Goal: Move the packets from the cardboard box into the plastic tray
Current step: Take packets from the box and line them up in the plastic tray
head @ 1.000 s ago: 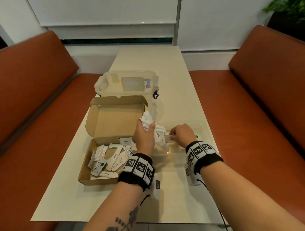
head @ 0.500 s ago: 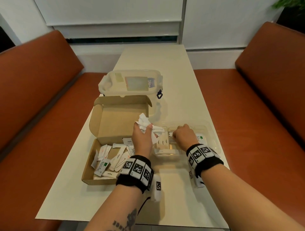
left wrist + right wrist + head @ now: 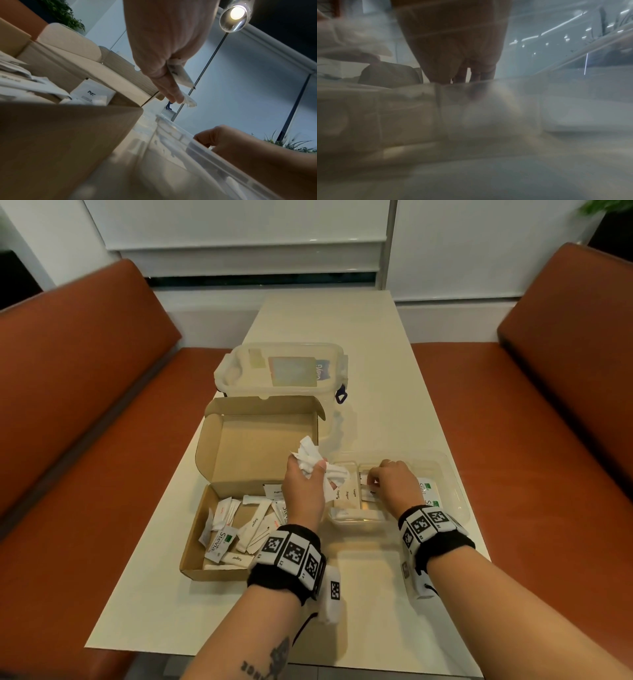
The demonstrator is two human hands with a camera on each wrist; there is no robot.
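Observation:
An open cardboard box [image 3: 195, 549] lies at the table's left with several white packets [image 3: 239, 522] inside. My left hand [image 3: 303, 487] hovers over the box's right edge and grips a bunch of white packets [image 3: 318, 462]. To the right stands the clear plastic tray [image 3: 448, 474] with packets in its compartments. My right hand [image 3: 387, 484] reaches into the tray's middle compartment, fingers curled down, pinching a small packet [image 3: 371, 493]. In the left wrist view my left hand [image 3: 163, 47] holds the bunch of packets [image 3: 181, 77]. The right wrist view is blurred by the tray wall [image 3: 488, 115].
A clear lidded plastic container [image 3: 281, 371] stands behind the box. Orange benches [image 3: 85, 412] flank the cream table [image 3: 376, 412]. The table's near edge [image 3: 222, 652] runs below my forearms.
My right hand has drawn a packet away from the bunch and lowered it into the tray's middle compartment. The left hand keeps its grip on the bunch, nearly still.

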